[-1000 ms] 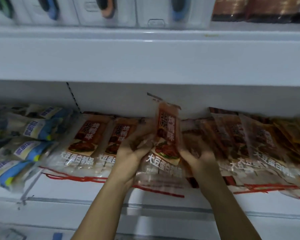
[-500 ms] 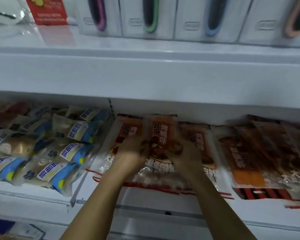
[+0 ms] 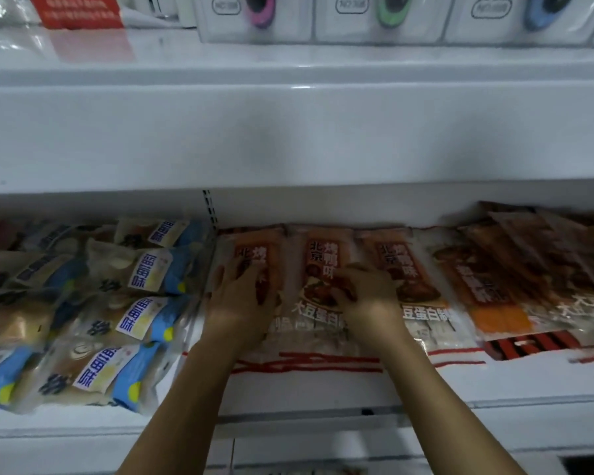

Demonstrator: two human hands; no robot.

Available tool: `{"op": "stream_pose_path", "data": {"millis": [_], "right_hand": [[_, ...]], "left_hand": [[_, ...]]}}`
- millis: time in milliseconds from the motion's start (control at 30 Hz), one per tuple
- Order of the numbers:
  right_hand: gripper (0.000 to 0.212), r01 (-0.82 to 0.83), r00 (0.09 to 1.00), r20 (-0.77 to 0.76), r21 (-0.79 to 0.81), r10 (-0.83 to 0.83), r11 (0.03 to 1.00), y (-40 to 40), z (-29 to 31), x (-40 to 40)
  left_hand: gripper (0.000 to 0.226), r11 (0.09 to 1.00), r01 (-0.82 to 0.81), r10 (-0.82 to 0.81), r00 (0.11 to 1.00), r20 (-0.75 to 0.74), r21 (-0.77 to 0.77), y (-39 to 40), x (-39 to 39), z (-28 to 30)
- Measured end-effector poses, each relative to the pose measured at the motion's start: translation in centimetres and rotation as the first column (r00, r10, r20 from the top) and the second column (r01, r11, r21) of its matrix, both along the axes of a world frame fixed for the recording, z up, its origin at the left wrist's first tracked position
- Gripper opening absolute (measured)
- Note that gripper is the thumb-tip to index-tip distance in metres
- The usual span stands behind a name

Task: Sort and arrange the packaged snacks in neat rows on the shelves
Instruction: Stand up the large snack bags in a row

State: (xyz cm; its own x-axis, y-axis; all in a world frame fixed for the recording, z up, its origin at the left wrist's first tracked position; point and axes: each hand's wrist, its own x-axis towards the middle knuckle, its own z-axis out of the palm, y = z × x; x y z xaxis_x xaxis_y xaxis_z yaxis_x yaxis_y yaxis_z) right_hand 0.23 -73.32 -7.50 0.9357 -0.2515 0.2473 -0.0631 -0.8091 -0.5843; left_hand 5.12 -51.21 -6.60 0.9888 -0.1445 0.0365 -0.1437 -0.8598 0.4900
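Three orange-brown snack packs lie flat side by side on the white shelf [image 3: 323, 389]: a left pack [image 3: 254, 240], a middle pack [image 3: 324, 255] and a right pack [image 3: 400, 255]. My left hand [image 3: 242, 299] lies flat on the left pack with fingers spread. My right hand [image 3: 366, 296] presses on the middle pack's right side, fingers curled down at the seam with the right pack. Both packs' lower parts are hidden by my hands.
Blue-and-white bread packs [image 3: 141, 303] fill the shelf's left section past a thin divider [image 3: 199, 303]. More orange and brown packs [image 3: 494, 289] overlap untidily at the right. The upper shelf [image 3: 288, 125] overhangs closely and carries white boxes [image 3: 374, 18] with coloured ovals.
The pack I held upright in both hands a second ago now lies flat in the row. My hands have gone from gripping it to pressing down on the packs. The view has shifted left.
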Motion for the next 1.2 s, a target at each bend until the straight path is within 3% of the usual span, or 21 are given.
{"op": "stream_pose_path", "data": {"millis": [133,233,300,400,500,567,633,733,833,933,1100,1200], "right_hand": [[0.033,0.015,1.000,0.013,-0.018,-0.015,1.000,0.3,0.1,-0.3],[0.027,0.042,0.988,0.147,-0.009,-0.041,0.999,-0.3,1.3,-1.8],[0.026,0.058,0.973,0.222,0.040,-0.066,0.998,-1.6,3.0,-3.6],[0.023,0.126,0.963,0.232,0.059,-0.137,0.990,-5.1,4.2,-6.9],[0.022,0.289,0.926,0.235,0.063,-0.296,0.955,-9.6,3.6,-9.6],[0.026,0.361,0.900,0.243,0.048,-0.361,0.931,-12.6,3.2,-10.9],[0.027,0.339,0.920,0.192,0.044,-0.341,0.940,-15.5,3.2,-11.7],[0.037,0.140,0.988,-0.071,-0.010,-0.140,0.990,-18.5,2.9,-12.2],[0.065,-0.069,0.969,-0.245,-0.138,0.033,0.988,-19.9,1.3,-12.2],[0.084,-0.076,0.966,-0.254,-0.111,0.046,0.991,-21.2,0.8,-11.9],[0.052,-0.076,0.991,-0.124,-0.192,0.053,0.979,-22.8,0.2,-11.0],[0.041,-0.071,0.995,-0.092,-0.246,0.049,0.967,-22.9,-0.9,-10.9]], "left_hand": [[0.068,1.000,-0.008,0.008,0.999,-0.033,-0.009,-0.2,0.2,0.4],[0.070,0.993,-0.027,0.036,0.997,0.073,-0.118,-1.4,-0.6,2.0],[0.053,0.977,0.059,-0.020,0.982,0.186,-0.205,-3.5,-1.6,3.0],[0.038,0.926,0.234,-0.173,0.960,0.218,-0.297,-8.4,-3.5,4.1],[0.021,0.806,0.379,-0.369,0.922,0.114,-0.454,-13.8,-5.8,4.2],[0.023,0.731,0.395,-0.452,0.891,0.039,-0.557,-17.5,-7.2,4.1],[0.027,0.703,0.352,-0.491,0.869,-0.064,-0.618,-21.6,-8.1,4.4],[0.033,0.694,0.287,-0.550,0.803,-0.230,-0.660,-27.1,-9.1,4.9],[0.034,0.764,0.307,-0.494,0.844,-0.208,-0.567,-29.6,-9.0,4.0],[0.025,0.794,0.233,-0.390,0.904,-0.176,-0.562,-29.8,-8.5,2.8],[0.024,0.788,0.018,-0.216,0.944,-0.249,-0.616,-29.7,-7.8,1.4],[0.033,0.885,0.008,-0.100,0.980,-0.174,-0.466,-30.4,-7.4,0.9]]}}
